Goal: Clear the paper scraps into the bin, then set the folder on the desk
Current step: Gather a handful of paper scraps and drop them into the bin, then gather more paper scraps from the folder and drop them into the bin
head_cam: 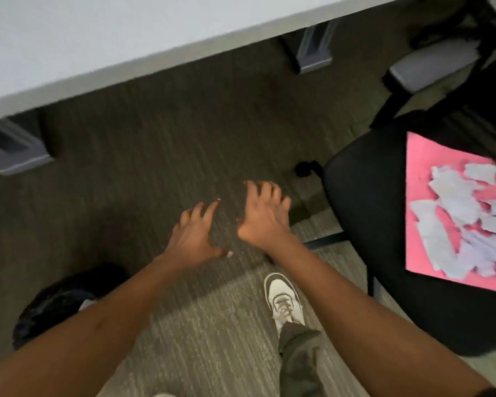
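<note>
I am seeing both bare arms reaching forward over the grey carpet, the left hand (194,234) and the right hand (262,214) hanging empty at frame centre with fingers spread. At lower left, partly hidden by the forearm, a dark round container (55,299) is sitting, possibly the bin. At right, the pink flat folder (424,156) is lying on the black padded office chair (367,196), carrying torn pale paper scraps (455,222). The white desk (112,32) is spanning the upper left.

I see a black chair seat (370,196) at three o'clock carrying a pink folder (424,156), paper scraps (453,224) heaped on it. White desk (98,38) at twelve. Carpet (155,153) below.
</note>
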Tool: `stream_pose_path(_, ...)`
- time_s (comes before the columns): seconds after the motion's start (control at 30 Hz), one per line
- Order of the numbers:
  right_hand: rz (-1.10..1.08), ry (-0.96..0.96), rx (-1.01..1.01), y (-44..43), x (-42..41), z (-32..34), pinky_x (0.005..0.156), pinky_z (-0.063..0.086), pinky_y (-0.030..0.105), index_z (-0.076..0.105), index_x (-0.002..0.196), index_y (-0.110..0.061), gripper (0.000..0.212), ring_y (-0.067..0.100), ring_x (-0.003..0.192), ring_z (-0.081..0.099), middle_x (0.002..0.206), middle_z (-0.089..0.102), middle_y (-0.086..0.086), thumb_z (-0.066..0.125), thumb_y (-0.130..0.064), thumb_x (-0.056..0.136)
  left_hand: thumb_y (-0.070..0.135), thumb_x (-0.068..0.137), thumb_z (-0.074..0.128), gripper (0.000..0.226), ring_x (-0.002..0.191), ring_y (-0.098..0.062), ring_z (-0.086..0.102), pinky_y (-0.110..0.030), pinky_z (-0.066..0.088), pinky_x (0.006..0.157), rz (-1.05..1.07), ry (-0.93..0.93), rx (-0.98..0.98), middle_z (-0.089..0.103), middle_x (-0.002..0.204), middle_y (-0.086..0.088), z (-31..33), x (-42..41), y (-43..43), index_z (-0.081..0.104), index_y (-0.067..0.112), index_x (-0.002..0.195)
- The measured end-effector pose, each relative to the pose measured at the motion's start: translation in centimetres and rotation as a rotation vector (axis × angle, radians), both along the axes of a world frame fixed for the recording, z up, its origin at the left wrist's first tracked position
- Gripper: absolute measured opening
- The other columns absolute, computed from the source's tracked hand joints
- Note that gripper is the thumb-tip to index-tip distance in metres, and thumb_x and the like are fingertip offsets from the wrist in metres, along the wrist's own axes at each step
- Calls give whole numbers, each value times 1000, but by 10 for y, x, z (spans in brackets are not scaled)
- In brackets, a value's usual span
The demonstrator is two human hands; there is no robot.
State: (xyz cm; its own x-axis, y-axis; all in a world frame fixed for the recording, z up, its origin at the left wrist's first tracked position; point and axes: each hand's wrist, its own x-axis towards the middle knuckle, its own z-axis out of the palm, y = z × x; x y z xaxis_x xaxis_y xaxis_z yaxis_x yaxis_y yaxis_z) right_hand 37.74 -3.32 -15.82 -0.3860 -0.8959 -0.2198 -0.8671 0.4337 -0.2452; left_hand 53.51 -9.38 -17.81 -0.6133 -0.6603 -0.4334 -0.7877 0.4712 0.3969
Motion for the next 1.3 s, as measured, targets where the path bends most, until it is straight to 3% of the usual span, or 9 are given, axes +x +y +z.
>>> stream_pose_path(0.17,-150,22,-25,41,-96,32,99,33,57,28,138,-19,85,37,130,31,138,39,14,63,-40,64,58,56,82,125,129,-34,33,-47,40,103,-291,28,-51,29,148,-8,34,-117,24,6,29,151)
stream_pose_path(0.33,-328,65,-45,92,-176,43,95,36,56,35,132,-20,69,37,127,35,134,44,13,56,-41,69,58,58,79,119,127,-33,34,-49,42,99,-444,50,-33,30,146,-5,47,-217,65,7,31,149)
stream_pose_path(0.47,-432,52,4,130,-241,35,101,35,60,31,135,-24,71,38,132,31,141,40,13,59,-40,72,60,59,76,116,125,-32,37,-46,44,96,-585,69,-118,32,145,-3,45,-287,95,9,31,148)
stream_pose_path(0.6,-507,52,104,163,-298,28,105,30,60,23,140,-29,88,38,138,23,150,29,12,70,-42,67,71,56,72,124,138,-36,22,-51,30,107,-609,-7,-166,23,154,-9,32,-345,124,2,29,149)
stream_pose_path(0.73,-529,27,127,188,-343,17,108,26,61,18,142,-33,91,39,142,15,153,22,11,70,-49,69,94,60,37,127,145,-39,-2,-56,5,115,-750,-82,-271,6,160,-15,15,-388,146,-7,16,150)
stream_pose_path(0.83,-527,2,151,199,-369,8,110,20,63,15,143,-35,90,41,143,10,156,17,12,66,-56,72,101,55,15,134,141,-40,-23,-59,-5,114,-849,-145,-273,-17,158,-15,11,-408,160,-16,10,149)
stream_pose_path(0.97,-507,24,191,204,-388,-7,108,18,65,7,145,-38,93,43,144,7,158,10,14,57,-69,72,99,57,16,134,133,-39,-38,-61,-11,110,-967,-170,-275,-35,149,-17,7,-422,171,-27,6,142)
stream_pose_path(1.2,-454,3,210,206,-408,-16,103,31,63,16,145,-36,87,43,140,23,155,22,16,61,-63,76,97,60,23,132,133,-37,-38,-57,-16,111,-1025,-226,-273,-39,146,-15,-2,-444,173,-31,7,140)
stream_pose_path(1.3,-412,51,268,205,-413,-19,98,39,60,21,144,-33,79,43,135,31,151,31,17,60,-58,80,92,68,22,122,133,-40,-34,-57,-16,112,-1020,-238,-323,-31,149,-16,-3,-454,173,-26,6,141)
